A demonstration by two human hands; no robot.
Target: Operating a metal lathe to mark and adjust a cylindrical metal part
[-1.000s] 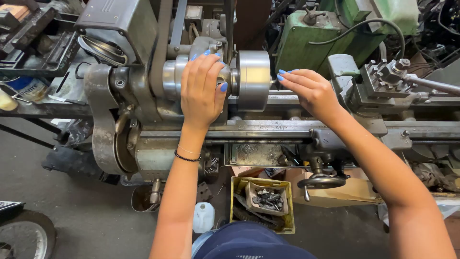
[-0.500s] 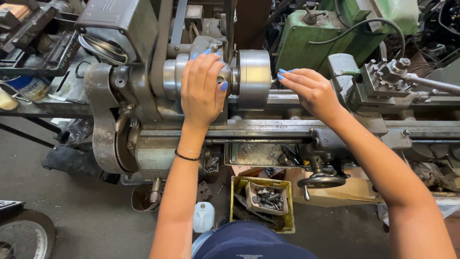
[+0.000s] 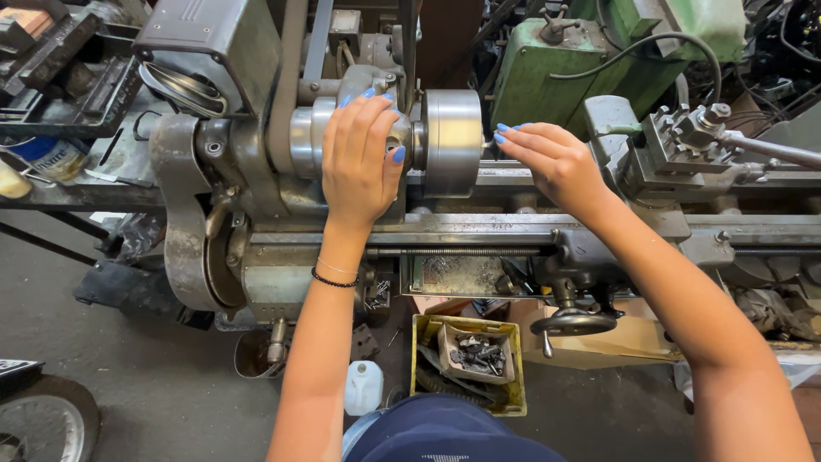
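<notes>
2 hands work at 1 lathe (image 3: 256, 282). The left hand (image 3: 359, 162) lies palm down over the spindle (image 3: 301, 141), its fingers (image 3: 369, 107) slightly spread and curled over the top, the thumb reaching toward the chuck (image 3: 453, 141); it rests on the metal and grips nothing loose. The right hand (image 3: 556, 162) has its fingers (image 3: 513, 137) drawn close together, the tips pinched at the centre of the chuck's right face. Whether they hold a small piece there cannot be told, since the tips hide it.

The chuck is 1 bright steel drum, just right of the left hand and between the 2 hands. Right of the right hand stands 1 tool post (image 3: 676, 141) with 1 long handle (image 3: 770, 147) pointing right. Under the right forearm hangs 1 handwheel (image 3: 573, 323). Behind the chuck sits 1 green machine body (image 3: 556, 77).

On the floor below, 1 yellow bin (image 3: 428, 334) holds 1 small box of dark metal bits (image 3: 477, 352). Just left of it stands 1 white plastic bottle (image 3: 364, 385). 1 wheel (image 3: 38, 423) shows at the lower left corner. 1 black band (image 3: 332, 281) and 1 thin chain circle the left wrist.
</notes>
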